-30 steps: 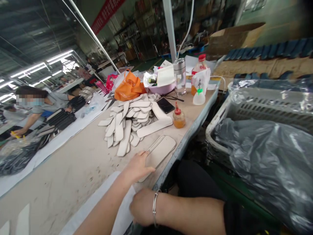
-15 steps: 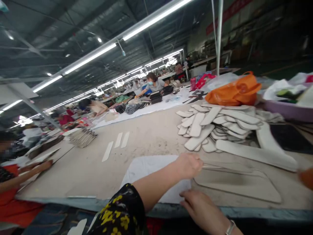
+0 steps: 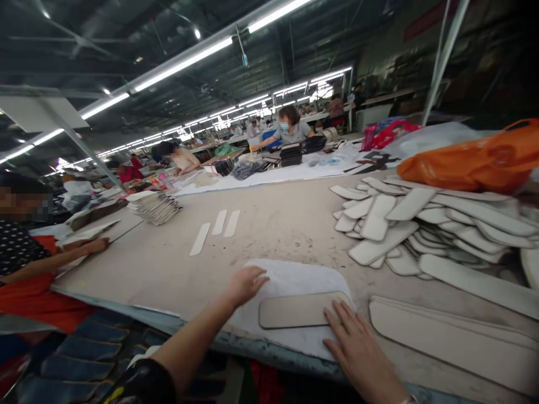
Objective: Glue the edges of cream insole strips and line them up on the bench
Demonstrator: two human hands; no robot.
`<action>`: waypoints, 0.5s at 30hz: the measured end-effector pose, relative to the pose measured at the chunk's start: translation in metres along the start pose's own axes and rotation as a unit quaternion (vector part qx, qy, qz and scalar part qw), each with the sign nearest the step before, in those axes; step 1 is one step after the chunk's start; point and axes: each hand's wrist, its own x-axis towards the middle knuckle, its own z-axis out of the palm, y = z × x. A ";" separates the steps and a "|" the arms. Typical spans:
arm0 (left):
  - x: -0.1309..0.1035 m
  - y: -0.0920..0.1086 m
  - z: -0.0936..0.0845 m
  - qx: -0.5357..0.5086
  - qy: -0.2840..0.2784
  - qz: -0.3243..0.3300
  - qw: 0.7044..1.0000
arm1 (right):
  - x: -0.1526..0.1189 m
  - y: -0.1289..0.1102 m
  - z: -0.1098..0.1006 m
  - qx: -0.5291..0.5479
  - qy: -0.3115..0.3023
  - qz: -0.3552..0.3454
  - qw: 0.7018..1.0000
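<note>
A white cloth-like sheet [image 3: 303, 275] lies at the table's front edge, with a beige rounded strip [image 3: 295, 311] flat on it. My right hand [image 3: 357, 345] rests open, its spread fingertips on the strip's right end and on the sheet. Above the sheet's left side, my left hand [image 3: 248, 285] has loosely bent fingers apart, with nothing visible in them. Larger beige panels [image 3: 455, 342] are stacked to the right of my right hand.
A loose heap of pale strips [image 3: 379, 219] lies at right, before an orange bag [image 3: 471, 160]. Three pale strips [image 3: 225, 223] and a piece stack [image 3: 155, 206] lie farther left. A co-worker's hand [image 3: 99, 246] is at the table's left side.
My left hand has moved left from beside the large panels. A beige strip now lies on the white sheet, and my right hand has spread onto its end. The view has shifted.
</note>
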 end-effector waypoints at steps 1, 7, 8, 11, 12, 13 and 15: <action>0.014 -0.021 -0.003 0.009 0.007 -0.043 0.999 | 0.000 -0.001 0.003 -0.014 -0.014 -0.003 1.000; 0.081 -0.140 -0.008 0.072 -0.016 -0.217 0.973 | -0.001 0.003 0.006 -0.062 -0.035 -0.025 0.997; 0.089 -0.153 -0.007 0.082 -0.025 -0.233 0.969 | -0.001 0.004 0.007 -0.071 -0.029 -0.029 0.997; 0.109 -0.179 0.000 0.110 -0.055 -0.261 0.957 | 0.001 0.007 0.009 -0.097 -0.013 -0.042 0.994; 0.115 -0.184 0.004 0.119 -0.065 -0.265 0.955 | 0.002 0.008 0.010 -0.104 -0.006 -0.046 0.993; 0.122 -0.188 0.007 0.128 -0.075 -0.266 0.953 | 0.003 0.008 0.010 -0.110 0.001 -0.052 0.993; 0.133 -0.193 0.013 0.144 -0.091 -0.262 0.950 | 0.005 0.009 0.009 -0.118 0.017 -0.061 0.991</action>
